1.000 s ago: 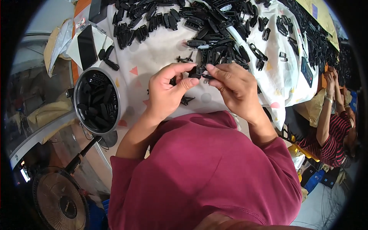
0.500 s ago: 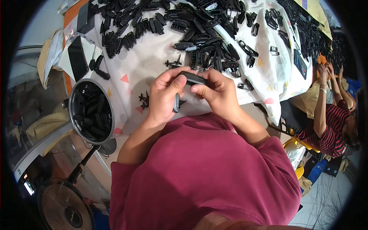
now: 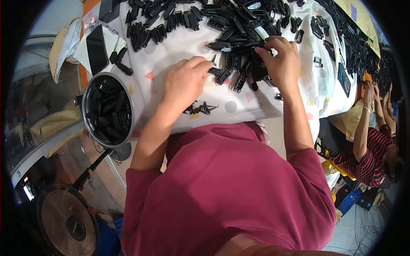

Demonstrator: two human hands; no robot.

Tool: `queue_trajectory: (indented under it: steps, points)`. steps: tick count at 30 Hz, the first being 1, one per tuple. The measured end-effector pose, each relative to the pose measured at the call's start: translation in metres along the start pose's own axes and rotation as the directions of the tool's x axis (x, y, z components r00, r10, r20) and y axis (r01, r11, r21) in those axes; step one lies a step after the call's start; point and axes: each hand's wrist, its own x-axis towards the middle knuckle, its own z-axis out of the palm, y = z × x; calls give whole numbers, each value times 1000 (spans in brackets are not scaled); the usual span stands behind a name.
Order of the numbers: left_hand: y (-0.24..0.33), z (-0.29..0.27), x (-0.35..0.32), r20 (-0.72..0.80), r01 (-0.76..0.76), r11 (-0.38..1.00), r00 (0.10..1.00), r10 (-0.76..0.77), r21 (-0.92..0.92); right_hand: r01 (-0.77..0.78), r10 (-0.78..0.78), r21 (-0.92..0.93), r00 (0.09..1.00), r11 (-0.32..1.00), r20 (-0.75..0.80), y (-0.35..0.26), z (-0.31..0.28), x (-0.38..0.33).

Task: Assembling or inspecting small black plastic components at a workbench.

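Well back from the bare fingers [image 3: 279,44], a loose, plain maroon top [image 3: 230,179] has wide short sleeves [image 3: 314,181] and a stitched neckline [image 3: 261,232].

1. Left forearm [image 3: 150,138]: angled forward and inward.
2. Left hand [image 3: 184,83]: back upward, fingers [image 3: 202,64] bent rightward; their grip is hard to make out.
3. Right forearm [image 3: 297,123]: reaching almost straight forward.
4. Right hand [image 3: 282,64]: well apart from the left and farther forward, thumb [image 3: 263,54] and index finger [image 3: 275,42] curving leftward, parted by a gap.
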Motion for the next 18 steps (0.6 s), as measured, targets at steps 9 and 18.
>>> queue_trajectory:
  steps: [9,18]
  points:
    - [16,1,2,43,296,684,932,-361,-666,-465,111,885,878,-40,466,-37,-9,-26]
    - [35,-6,0,336,298,-156,831,-443,-942,-444,137,895,884,-46,446,-53,3,-46]
